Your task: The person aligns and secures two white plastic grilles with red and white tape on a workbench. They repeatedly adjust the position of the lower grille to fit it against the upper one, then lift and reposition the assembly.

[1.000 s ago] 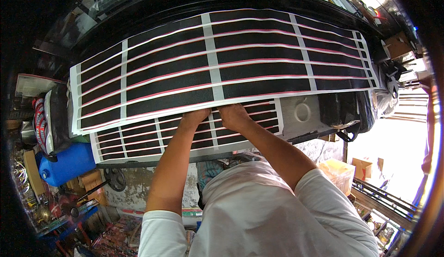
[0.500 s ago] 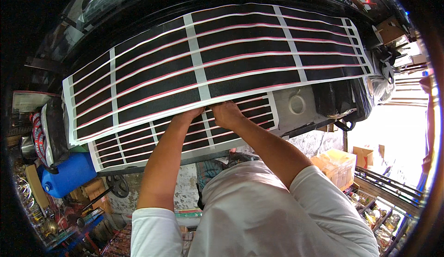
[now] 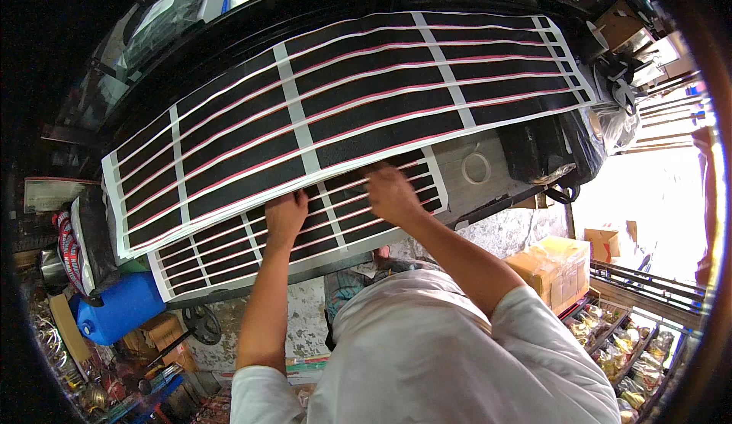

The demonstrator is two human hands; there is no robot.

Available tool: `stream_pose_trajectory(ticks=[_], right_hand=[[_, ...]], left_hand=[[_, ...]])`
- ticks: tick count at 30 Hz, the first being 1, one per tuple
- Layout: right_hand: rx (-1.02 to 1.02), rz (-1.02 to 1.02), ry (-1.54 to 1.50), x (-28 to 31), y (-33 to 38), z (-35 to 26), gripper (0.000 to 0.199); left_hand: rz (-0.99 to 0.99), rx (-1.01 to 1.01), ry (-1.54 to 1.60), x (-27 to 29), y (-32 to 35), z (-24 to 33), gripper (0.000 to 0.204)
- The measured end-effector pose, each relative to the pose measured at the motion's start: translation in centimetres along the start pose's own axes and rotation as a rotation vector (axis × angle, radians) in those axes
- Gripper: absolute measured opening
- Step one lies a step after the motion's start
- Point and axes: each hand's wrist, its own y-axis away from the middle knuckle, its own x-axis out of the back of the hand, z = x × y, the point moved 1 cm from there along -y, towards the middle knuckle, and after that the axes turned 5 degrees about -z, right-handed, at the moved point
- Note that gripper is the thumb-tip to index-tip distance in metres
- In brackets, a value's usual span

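On the tabletop [image 3: 488,153], your left hand [image 3: 284,214] and right hand [image 3: 390,192] press flat, fingers spread, gripping nothing, on the smaller striped sheet [image 3: 229,250] half-tucked under the big sheet [image 3: 343,104]; looks unfinished.

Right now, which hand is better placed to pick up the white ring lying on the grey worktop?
The right hand. It rests on the lower black striped sheet, much nearer the white ring; the left hand is farther away.
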Motion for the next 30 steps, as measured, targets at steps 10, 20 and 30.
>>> stream_pose_trajectory(ticks=[10, 20, 30], right_hand=[[-0.678, 0.354, -0.290, 1.5, 13.7, 12.8, 0.040], [-0.788, 0.281, -0.288, 1.5, 11.4, 11.8, 0.039], [-0.827, 0.272, -0.766, -3.2, 12.0, 16.6, 0.051]], left_hand=[[0.161, -0.181, 0.191, -2.7, 13.5, 3.0, 0.045], [0.102, -0.101, 0.221, -4.9, 13.7, 3.2, 0.040], [0.069, -0.092, 0.245, -4.7, 13.7, 3.7, 0.041]])
